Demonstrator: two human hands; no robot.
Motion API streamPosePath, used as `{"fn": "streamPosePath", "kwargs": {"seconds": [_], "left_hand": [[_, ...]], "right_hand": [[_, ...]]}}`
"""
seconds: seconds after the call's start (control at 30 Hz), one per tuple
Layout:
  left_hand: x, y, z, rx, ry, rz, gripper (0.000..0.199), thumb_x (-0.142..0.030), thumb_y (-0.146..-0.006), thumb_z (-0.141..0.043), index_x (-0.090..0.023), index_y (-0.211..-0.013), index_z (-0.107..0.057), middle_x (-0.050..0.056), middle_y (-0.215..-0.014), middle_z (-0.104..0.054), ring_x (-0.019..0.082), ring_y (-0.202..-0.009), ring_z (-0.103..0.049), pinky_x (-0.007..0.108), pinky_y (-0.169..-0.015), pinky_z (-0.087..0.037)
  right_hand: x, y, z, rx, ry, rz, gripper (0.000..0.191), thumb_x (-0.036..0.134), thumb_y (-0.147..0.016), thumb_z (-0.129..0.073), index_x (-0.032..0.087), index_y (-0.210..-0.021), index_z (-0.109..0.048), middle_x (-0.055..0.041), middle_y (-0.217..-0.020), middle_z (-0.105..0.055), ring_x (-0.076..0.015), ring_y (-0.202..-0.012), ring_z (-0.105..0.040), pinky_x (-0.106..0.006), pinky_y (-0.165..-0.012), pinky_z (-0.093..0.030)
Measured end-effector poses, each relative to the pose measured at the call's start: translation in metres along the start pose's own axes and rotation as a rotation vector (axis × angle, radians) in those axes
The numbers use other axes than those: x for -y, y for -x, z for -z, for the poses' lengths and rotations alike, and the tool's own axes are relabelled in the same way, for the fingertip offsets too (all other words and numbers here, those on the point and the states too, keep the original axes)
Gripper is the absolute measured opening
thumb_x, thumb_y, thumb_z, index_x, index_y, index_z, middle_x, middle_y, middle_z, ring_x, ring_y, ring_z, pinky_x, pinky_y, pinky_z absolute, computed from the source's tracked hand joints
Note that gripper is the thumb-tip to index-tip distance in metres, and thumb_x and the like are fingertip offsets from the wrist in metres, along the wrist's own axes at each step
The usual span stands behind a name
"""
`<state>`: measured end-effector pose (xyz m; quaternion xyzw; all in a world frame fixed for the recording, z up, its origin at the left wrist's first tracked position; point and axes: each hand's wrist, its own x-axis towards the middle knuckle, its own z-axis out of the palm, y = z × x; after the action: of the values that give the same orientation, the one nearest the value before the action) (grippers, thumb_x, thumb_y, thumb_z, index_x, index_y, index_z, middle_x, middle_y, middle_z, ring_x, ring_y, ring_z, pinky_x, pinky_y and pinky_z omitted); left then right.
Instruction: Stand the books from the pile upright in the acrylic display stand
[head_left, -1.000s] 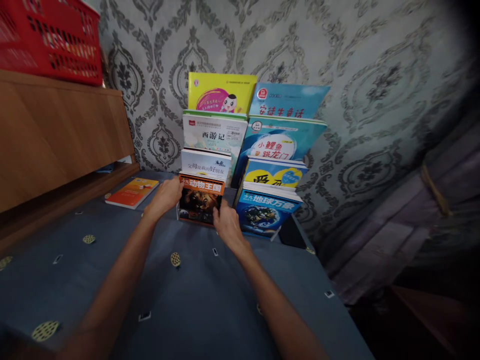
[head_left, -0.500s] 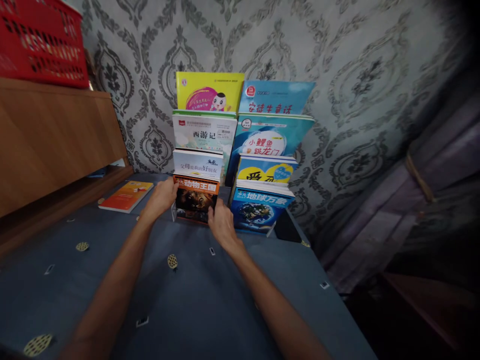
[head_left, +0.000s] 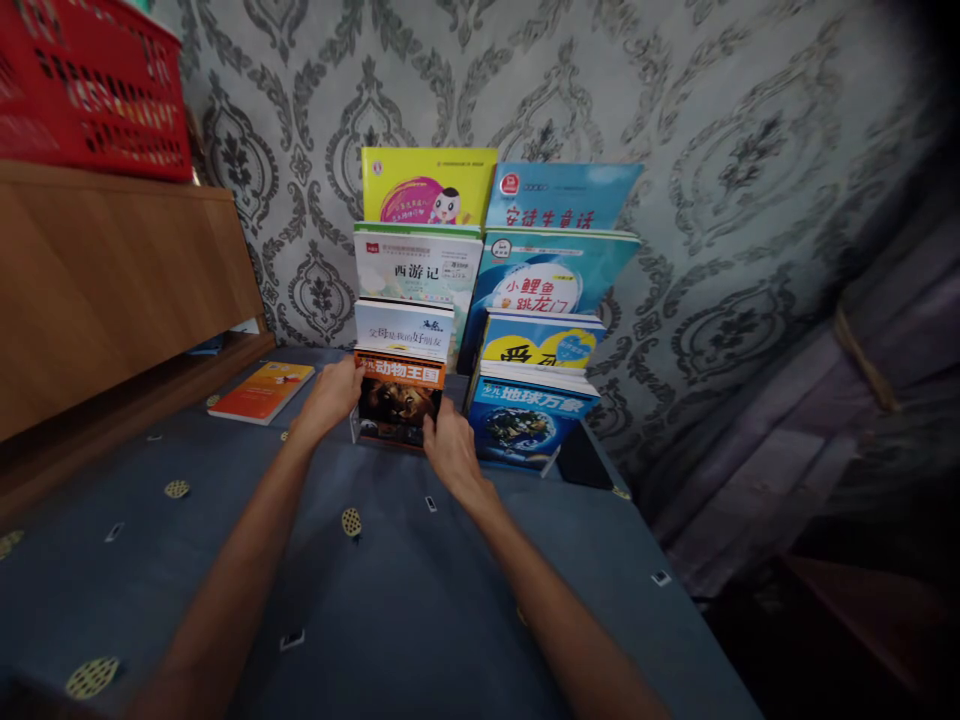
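Two columns of books stand upright in tiers against the wall. At the front of the left column is an orange and black book with a lion cover (head_left: 397,400). My left hand (head_left: 337,392) grips its upper left edge, the fingertips hidden behind the cover. My right hand (head_left: 451,440) is closed round its lower right edge, thumb on the front. Behind it rise a pale blue-white book (head_left: 405,328), a white book (head_left: 416,268) and a yellow book (head_left: 427,180). Just right of my right hand stands a blue book with a globe cover (head_left: 525,425).
An orange book (head_left: 261,392) lies flat at the left, near a wooden cabinet (head_left: 127,290) bearing a red basket (head_left: 112,100). Behind the globe book are a yellow-blue book (head_left: 540,340) and teal book (head_left: 559,265). A curtain (head_left: 810,420) hangs at the right.
The whole view has shifted slightly, so everything sits a little further right. Both hands keep their places on the lion book, which stays where it stood.
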<state>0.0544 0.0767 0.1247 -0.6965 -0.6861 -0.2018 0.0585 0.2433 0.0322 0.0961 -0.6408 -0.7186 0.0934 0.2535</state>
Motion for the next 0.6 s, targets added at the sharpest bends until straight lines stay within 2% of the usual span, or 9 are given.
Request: {"fn": "streamPosePath", "kwargs": {"seconds": [0.3,0.6], "left_hand": [[0.002,-0.002,-0.002,0.0,-0.022,0.007,0.033,-0.03,-0.101,-0.035,-0.013,-0.108,-0.063,0.018,-0.106,-0.074,0.028,-0.106,-0.069,0.033,-0.087,-0.049],[0.011,-0.005,-0.002,0.033,0.075,-0.042,0.033,-0.032,-0.1,-0.034,-0.015,-0.104,-0.062,0.014,-0.098,-0.075,0.024,-0.093,-0.071,0.031,-0.08,-0.05]], "right_hand": [[0.001,0.0,-0.001,-0.009,0.009,-0.007,0.026,0.013,-0.098,-0.048,0.006,-0.123,-0.051,-0.0212,-0.111,-0.072,-0.0257,-0.102,-0.072,-0.029,-0.079,-0.049],[-0.008,-0.001,0.001,-0.004,-0.02,0.037,0.027,0.015,-0.098,-0.048,0.008,-0.123,-0.054,-0.0183,-0.107,-0.074,-0.0256,-0.098,-0.072,-0.029,-0.078,-0.048]]}}
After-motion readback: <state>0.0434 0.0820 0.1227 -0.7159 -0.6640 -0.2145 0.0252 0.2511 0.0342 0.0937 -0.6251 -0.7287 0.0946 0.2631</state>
